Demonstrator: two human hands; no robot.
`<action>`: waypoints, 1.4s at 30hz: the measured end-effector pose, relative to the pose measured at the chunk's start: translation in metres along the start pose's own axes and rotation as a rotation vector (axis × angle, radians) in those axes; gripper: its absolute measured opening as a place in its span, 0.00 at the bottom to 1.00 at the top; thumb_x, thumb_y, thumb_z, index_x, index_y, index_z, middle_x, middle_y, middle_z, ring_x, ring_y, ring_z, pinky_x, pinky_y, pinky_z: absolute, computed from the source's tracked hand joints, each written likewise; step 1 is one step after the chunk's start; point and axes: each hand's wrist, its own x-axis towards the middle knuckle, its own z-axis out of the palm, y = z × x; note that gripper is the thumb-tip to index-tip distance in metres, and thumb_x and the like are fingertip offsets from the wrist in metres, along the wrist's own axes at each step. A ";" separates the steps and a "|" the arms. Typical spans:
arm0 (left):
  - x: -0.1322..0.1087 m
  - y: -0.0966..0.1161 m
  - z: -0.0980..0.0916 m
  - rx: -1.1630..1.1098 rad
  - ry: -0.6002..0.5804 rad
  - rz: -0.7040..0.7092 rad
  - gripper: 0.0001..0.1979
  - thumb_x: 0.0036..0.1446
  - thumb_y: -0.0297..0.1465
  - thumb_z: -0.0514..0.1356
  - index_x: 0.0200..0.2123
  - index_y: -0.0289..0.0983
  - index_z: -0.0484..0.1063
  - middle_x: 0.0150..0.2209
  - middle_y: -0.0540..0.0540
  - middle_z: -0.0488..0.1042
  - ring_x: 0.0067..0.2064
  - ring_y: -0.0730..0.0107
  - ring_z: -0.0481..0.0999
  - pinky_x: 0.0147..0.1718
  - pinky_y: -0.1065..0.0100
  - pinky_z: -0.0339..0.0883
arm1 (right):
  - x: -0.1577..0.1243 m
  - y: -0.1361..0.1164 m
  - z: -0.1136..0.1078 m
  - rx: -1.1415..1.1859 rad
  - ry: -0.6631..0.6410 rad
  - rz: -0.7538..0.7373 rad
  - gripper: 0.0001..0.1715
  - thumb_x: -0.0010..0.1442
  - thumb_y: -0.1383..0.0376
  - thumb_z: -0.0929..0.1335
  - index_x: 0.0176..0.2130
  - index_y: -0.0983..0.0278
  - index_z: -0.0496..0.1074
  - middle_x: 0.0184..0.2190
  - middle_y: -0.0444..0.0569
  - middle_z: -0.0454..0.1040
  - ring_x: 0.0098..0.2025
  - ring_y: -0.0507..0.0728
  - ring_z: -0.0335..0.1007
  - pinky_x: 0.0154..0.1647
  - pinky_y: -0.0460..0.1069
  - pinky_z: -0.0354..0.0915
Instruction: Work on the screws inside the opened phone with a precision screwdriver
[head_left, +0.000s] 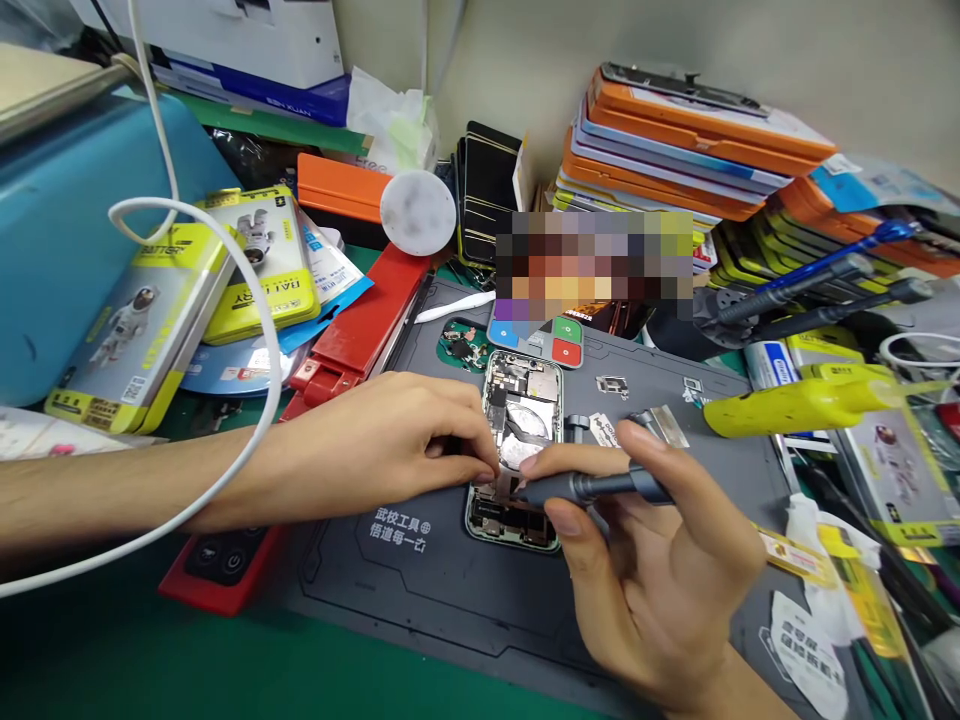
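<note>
An opened phone [536, 385] lies on the dark grey mat [420, 610], its inner parts and a silvery round area showing. My left hand [420, 440] reaches over its left edge, fingers pinched together at the lower middle of the phone; whatever is between the fingertips is too small to make out. On the right, my right hand [660, 550] grips a grey screwdriver [585, 488] between thumb and fingers. The driver lies nearly level, its front end pointing left over the phone's lower half. Its tip is hidden near my left fingertips.
A white cable [262, 330] loops over my left forearm. Left of the mat are a red tool [367, 320] and battery boxes [259, 260]. A yellow bottle [795, 403], a razor blade [602, 430] and a tool holder [686, 320] are at the right. Stacked orange boxes [675, 140] stand behind.
</note>
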 end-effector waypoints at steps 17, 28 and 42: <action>-0.002 0.000 0.000 0.027 -0.022 0.046 0.07 0.69 0.21 0.68 0.43 0.37 0.86 0.44 0.53 0.85 0.43 0.74 0.84 0.42 0.76 0.70 | -0.003 0.001 0.000 -0.010 -0.066 -0.030 0.50 0.65 0.83 0.72 0.76 0.55 0.61 0.55 0.54 0.84 0.48 0.58 0.86 0.41 0.52 0.86; -0.006 0.002 0.003 0.143 -0.030 0.080 0.07 0.71 0.22 0.68 0.44 0.38 0.86 0.44 0.53 0.84 0.40 0.75 0.83 0.39 0.75 0.68 | 0.003 -0.003 -0.001 -0.035 0.011 -0.016 0.48 0.64 0.82 0.70 0.76 0.57 0.63 0.50 0.51 0.84 0.45 0.59 0.86 0.53 0.59 0.86; -0.007 -0.001 0.006 0.132 -0.003 0.117 0.07 0.70 0.20 0.68 0.42 0.36 0.85 0.43 0.52 0.83 0.39 0.75 0.83 0.39 0.76 0.68 | 0.006 -0.002 0.001 -0.018 -0.043 -0.104 0.49 0.62 0.85 0.70 0.76 0.62 0.64 0.51 0.51 0.84 0.49 0.55 0.87 0.52 0.48 0.85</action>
